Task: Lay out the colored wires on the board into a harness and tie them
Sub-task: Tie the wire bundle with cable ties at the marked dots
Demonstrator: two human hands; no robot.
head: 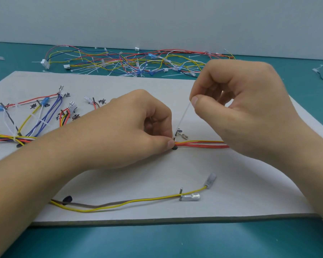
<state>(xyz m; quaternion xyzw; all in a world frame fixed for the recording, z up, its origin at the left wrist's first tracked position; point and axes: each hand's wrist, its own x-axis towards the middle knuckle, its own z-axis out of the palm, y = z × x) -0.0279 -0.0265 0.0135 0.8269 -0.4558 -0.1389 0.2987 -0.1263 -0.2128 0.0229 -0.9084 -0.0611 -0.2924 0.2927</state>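
Bright, even overhead light; soft shadows, wide-angle bending.

Diffuse light falls flat on the board [231, 183] and worktop [119, 243]. It leaves a soft shadow just under the left grip [138, 127] and its forearm, and a thin dark band along the board's edge below both grips. A pale sheen lies on the worktop below the left grip. The tie [182, 116] pinched in the right grip [241, 108] looks slightly smeared. The wire pile [129, 62] beyond the grips is soft. Board edges and forearms bow toward the corners.

Site: wire-harness assembly workshop;
Surface: teal bench mat [157, 241]; plain wall [157, 19] behind;
Fixture: pegged, labelled layout board [138, 175];
Stock: heap of tied harnesses [131, 62] at rear
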